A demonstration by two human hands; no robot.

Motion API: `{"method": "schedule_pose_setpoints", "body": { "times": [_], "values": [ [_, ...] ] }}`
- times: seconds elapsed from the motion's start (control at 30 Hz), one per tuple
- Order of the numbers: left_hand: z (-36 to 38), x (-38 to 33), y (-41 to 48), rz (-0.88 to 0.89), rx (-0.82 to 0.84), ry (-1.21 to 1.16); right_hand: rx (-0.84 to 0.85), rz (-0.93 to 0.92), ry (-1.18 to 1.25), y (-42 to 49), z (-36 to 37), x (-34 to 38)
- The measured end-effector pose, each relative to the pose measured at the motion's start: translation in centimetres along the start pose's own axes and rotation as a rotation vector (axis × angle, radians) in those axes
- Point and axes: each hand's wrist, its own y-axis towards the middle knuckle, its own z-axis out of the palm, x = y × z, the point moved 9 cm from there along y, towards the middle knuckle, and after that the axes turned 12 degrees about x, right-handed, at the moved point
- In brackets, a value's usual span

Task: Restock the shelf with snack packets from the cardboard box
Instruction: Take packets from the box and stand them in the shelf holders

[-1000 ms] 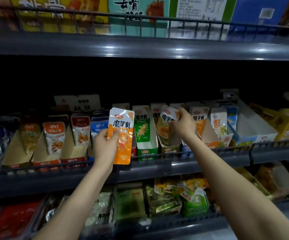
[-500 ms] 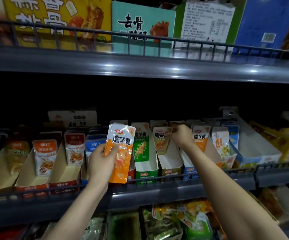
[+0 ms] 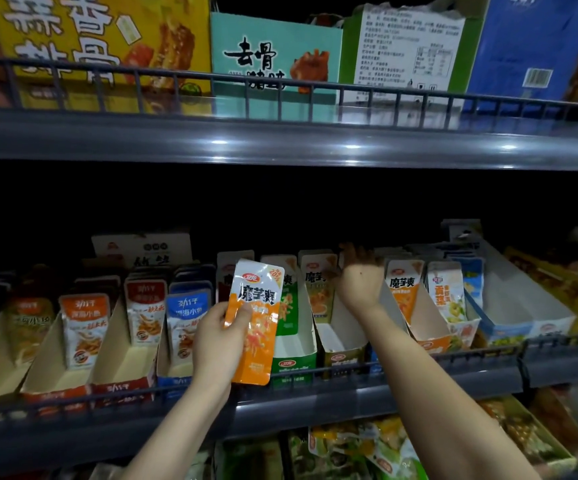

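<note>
Just left of the green tray (image 3: pixel 294 363), the left grip (image 3: pixel 216 341) is closed on an orange packet (image 3: pixel 258 327), held upright with the thumb on its front, before the shelf (image 3: pixel 315 400) edge. Right of that tray, the right grip (image 3: pixel 360 282) reaches deep into the shelf. Its fingers lie in shadow, so closure cannot be told.

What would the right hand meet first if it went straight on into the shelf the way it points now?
Most likely the grey-topped snack packets standing in the dim row just behind the right hand. Its fingers are already in shadow there, so how far apart they are is unclear.
</note>
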Motion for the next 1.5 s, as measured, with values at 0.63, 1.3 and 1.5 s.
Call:
{"method": "schedule_pose_setpoints", "body": {
  "times": [0.63, 1.3, 1.5],
  "values": [
    [11.5, -1.8, -2.4, 0.104, 0.413, 0.202, 0.456, 0.236, 1.348, -12.7, -6.6, -1.9],
    [11.2, 2.7, -0.2, 0.027, 0.104, 1.078, 0.074, 0.298, 0.939, -6.6, -7.4, -15.6],
    [11.3, 2.9, -0.3, 0.060, 0.099, 1.049, 0.230, 0.375, 0.785, -6.3, -4.2, -16.4]
  ]
}}
